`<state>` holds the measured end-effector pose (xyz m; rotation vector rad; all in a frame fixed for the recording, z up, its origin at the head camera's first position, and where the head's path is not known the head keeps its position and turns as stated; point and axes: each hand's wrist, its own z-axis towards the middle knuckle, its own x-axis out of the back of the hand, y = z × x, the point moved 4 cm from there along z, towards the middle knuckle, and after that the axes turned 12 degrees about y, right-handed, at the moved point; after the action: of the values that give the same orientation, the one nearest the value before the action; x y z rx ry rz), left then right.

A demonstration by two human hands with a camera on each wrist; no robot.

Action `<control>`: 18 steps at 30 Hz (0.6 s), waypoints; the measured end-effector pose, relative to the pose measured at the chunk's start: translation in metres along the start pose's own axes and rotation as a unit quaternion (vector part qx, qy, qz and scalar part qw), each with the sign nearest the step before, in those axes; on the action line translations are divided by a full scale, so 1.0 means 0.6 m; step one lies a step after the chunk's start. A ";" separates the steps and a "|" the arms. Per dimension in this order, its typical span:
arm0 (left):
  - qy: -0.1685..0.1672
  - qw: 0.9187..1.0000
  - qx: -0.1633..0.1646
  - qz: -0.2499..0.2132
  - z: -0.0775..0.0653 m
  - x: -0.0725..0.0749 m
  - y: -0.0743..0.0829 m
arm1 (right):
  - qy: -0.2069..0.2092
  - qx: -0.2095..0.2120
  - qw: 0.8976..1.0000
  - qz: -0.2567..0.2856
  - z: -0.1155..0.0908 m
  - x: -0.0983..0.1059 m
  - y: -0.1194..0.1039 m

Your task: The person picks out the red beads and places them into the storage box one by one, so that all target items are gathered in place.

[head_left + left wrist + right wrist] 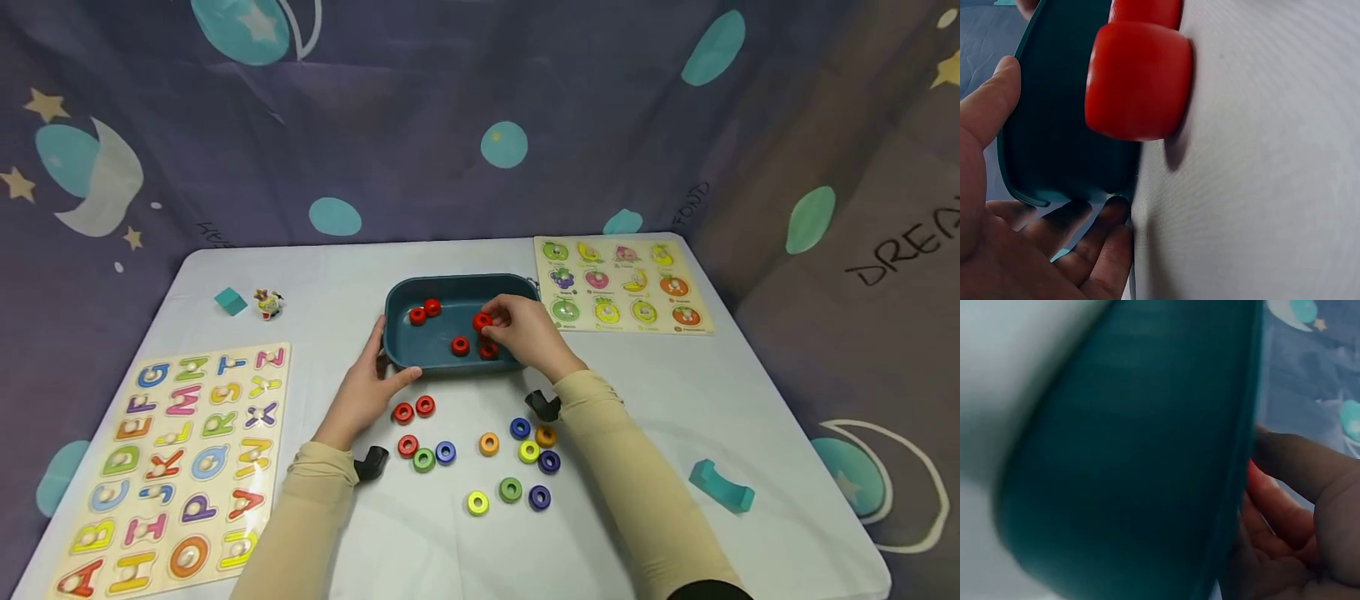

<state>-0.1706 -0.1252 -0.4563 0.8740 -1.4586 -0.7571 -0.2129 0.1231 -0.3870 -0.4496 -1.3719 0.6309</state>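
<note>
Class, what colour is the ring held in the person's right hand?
Red; the ring in the right hand shows best in the head view.

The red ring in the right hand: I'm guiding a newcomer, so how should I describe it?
Find the blue-green tray on the white table. Over its right part, the right hand pinches the red ring. The other red rings lie loose; only this one is held.
</note>
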 end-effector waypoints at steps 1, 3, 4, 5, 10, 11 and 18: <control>0.000 1.000 0.001 -0.001 0.000 -0.001 0.000 | -0.004 0.002 1.000 -0.004 0.008 -0.004 -0.001; -0.002 1.000 0.002 -0.001 0.001 -0.002 -0.001 | -0.013 0.007 1.000 -0.008 0.020 -0.012 -0.003; -0.001 1.000 0.003 0.000 0.001 -0.003 -0.001 | -0.018 0.009 1.000 -0.010 0.025 -0.015 -0.004; 0.001 1.000 0.004 0.000 0.002 -0.003 -0.002 | -0.022 0.011 1.000 -0.009 0.029 -0.018 -0.005; 0.003 1.000 -0.001 0.000 0.003 -0.003 -0.003 | -0.034 0.015 0.999 -0.016 0.042 -0.028 -0.008; 0.004 1.000 -0.002 0.000 0.004 -0.003 -0.003 | -0.035 0.012 0.999 -0.017 0.042 -0.029 -0.007; 0.006 1.000 -0.001 0.002 0.002 -0.002 -0.004 | -0.048 -0.001 0.998 -0.032 0.041 -0.042 0.000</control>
<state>-0.1714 -0.1254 -0.4593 0.8723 -1.4476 -0.7501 -0.2388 0.1050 -0.4021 -0.3804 -1.4721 0.6043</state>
